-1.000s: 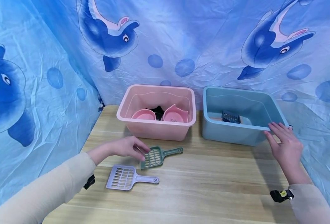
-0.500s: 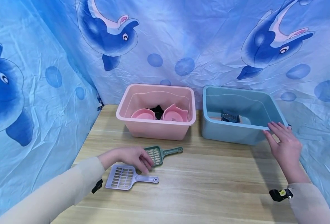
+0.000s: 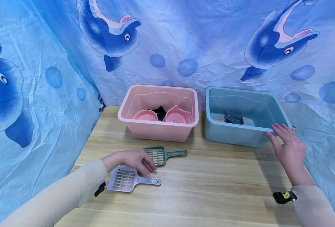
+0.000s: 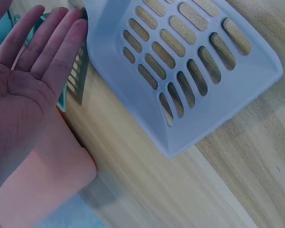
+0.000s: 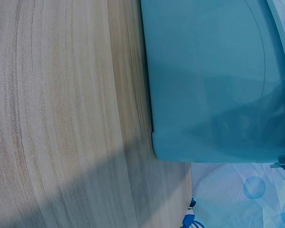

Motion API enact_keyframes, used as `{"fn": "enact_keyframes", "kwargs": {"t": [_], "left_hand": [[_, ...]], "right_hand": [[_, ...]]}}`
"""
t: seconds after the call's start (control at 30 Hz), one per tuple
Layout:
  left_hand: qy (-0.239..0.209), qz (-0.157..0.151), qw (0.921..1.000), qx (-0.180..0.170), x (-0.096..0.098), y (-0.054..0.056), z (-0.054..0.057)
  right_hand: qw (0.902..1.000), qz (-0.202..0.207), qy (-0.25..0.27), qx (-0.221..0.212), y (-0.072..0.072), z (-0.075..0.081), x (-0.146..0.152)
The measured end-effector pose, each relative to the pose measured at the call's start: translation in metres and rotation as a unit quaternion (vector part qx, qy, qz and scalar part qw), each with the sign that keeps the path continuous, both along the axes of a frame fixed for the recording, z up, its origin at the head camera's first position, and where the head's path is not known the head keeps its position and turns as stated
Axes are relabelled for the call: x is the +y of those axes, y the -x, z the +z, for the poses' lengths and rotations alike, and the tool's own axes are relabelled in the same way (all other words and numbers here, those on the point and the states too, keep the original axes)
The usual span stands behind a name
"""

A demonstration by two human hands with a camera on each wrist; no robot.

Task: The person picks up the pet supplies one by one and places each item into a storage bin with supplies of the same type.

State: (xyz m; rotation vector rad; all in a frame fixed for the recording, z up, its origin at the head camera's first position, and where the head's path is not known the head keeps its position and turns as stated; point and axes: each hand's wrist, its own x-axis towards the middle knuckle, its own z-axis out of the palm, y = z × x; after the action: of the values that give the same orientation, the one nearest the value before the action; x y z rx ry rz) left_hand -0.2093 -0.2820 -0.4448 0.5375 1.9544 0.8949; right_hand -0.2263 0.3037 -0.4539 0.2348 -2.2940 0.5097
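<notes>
My left hand is between two slotted litter scoops lying on the table. The lavender scoop is nearer me, its handle pointing right. Beyond it the green scoop is partly hidden by my fingers. In the left wrist view the fingers extend fairly straight, fingertips by the edge of the lavender scoop; whether they touch it is unclear. The palm holds nothing. My right hand rests on the front right corner of the blue bin, fingers over the rim. That hand is mostly out of frame in the right wrist view.
A pink bin stands at the back left with pink bowls and a black item inside. A dark perforated item lies in the blue bin. Dolphin-print curtains surround the wooden table.
My left hand has come nearer and right, from beside the green scoop to between both scoops. The green scoop has shifted slightly in the last half second. My right hand stays on the rim.
</notes>
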Motion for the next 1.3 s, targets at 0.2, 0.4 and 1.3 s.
{"fn": "enact_keyframes", "kwargs": {"t": [0.2, 0.4, 1.3], "left_hand": [[0.01, -0.003, 0.9996, -0.027, 0.004, -0.001, -0.006], [0.04, -0.016, 0.9981, -0.044, 0.014, 0.002, -0.01], [0.028, 0.065, 0.9972, -0.023, -0.003, 0.016, -0.001]], "right_hand": [[1.0, 0.003, 0.0, 0.005, 0.001, 0.001, 0.0], [1.0, 0.0, 0.001, -0.001, 0.001, 0.002, -0.001], [0.9999, -0.009, -0.001, -0.01, -0.001, 0.002, -0.001]]}}
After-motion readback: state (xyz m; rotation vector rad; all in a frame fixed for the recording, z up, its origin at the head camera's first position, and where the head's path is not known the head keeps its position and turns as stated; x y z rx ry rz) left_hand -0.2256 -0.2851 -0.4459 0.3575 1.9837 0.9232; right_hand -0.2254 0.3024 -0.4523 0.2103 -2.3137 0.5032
